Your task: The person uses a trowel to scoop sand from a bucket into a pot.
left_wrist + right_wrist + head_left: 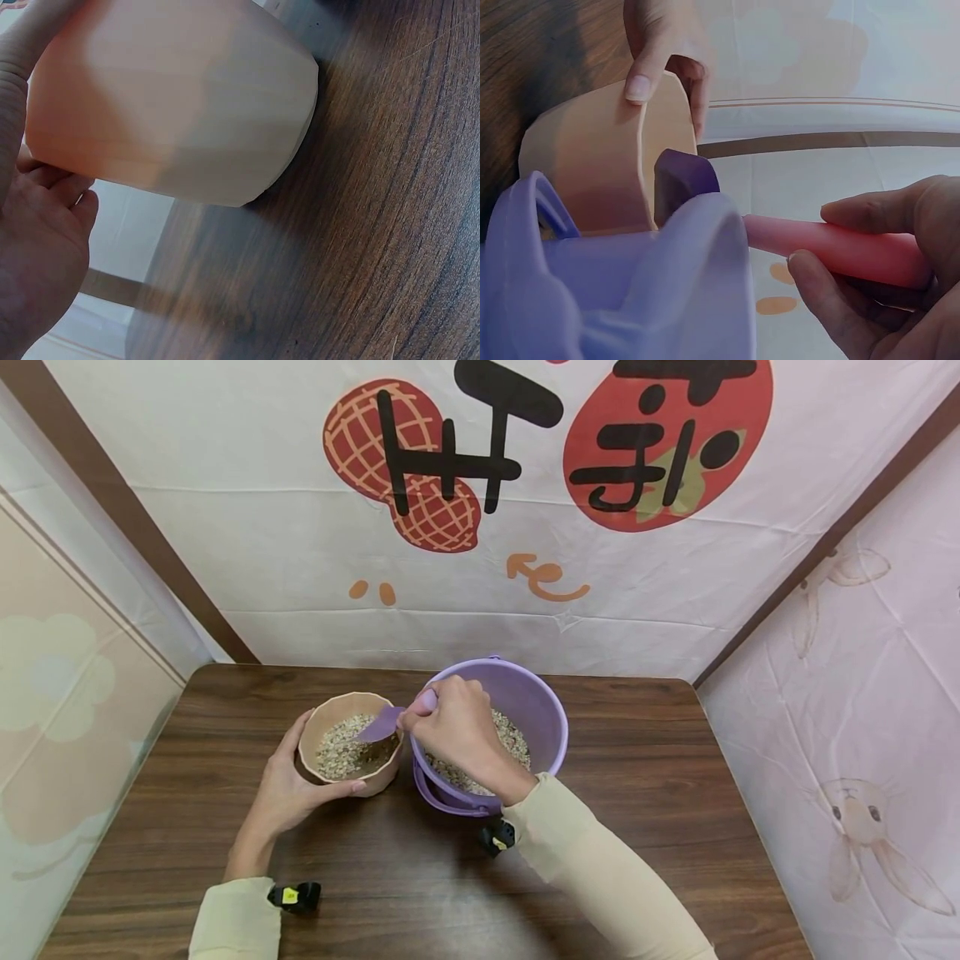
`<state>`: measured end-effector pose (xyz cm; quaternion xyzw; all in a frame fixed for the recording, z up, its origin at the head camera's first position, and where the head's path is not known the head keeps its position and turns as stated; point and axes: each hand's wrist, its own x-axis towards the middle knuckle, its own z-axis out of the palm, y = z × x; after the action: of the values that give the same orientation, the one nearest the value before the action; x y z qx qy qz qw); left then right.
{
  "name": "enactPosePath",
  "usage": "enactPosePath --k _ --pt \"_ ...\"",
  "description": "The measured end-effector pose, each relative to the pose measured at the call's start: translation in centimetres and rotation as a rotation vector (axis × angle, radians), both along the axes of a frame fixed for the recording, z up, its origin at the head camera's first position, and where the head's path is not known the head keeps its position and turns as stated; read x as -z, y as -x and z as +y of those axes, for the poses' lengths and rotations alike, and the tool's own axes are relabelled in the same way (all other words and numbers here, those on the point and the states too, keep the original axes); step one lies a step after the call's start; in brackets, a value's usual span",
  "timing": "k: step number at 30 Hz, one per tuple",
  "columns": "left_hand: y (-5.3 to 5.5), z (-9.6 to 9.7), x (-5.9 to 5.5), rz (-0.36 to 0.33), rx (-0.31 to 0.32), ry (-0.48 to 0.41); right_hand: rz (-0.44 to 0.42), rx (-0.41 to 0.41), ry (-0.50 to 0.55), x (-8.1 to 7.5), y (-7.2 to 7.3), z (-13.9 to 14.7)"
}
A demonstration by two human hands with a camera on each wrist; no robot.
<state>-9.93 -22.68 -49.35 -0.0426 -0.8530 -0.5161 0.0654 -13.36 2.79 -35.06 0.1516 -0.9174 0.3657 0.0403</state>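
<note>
My left hand (288, 785) grips a beige, faceted pot (187, 97) from its left side, with the thumb on the near outside. Pale grains (343, 752) fill part of the pot, and a dark brown patch shows at its right. Between thumb and fingers, my right hand (457, 718) holds the handle of a small purple shovel (381, 725). The blade is over the pot's opening; whether it touches the grains I cannot tell. Right of the pot stands a lavender bucket (551, 727) with similar pale grains inside, partly hidden below my right hand and forearm.
The bucket's handle (450, 808) hangs down on its near side. Everything stands on a dark wooden table (630, 760). A printed cloth wall (300, 635) rises behind the far edge, with more cloth on both sides. Each wrist wears a small black camera (303, 897).
</note>
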Motion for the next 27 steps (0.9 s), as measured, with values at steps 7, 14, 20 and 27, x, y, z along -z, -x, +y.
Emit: enactPosePath --k 7,14,20,27 --pt "0.1 0.0 0.0 -0.01 -0.002 0.0 0.001 -0.002 0.072 -0.3 -0.4 0.8" --pt "0.1 0.0 -0.1 -0.018 -0.003 0.012 0.006 0.0 0.197 0.2 -0.6 1.9" --pt "0.1 0.0 -0.1 -0.039 -0.012 0.024 -0.029 0.005 0.31 0.4 -1.0 3.0" --pt "0.0 0.0 -0.1 -0.051 -0.01 0.023 0.004 0.026 0.356 0.2 -1.7 4.9"
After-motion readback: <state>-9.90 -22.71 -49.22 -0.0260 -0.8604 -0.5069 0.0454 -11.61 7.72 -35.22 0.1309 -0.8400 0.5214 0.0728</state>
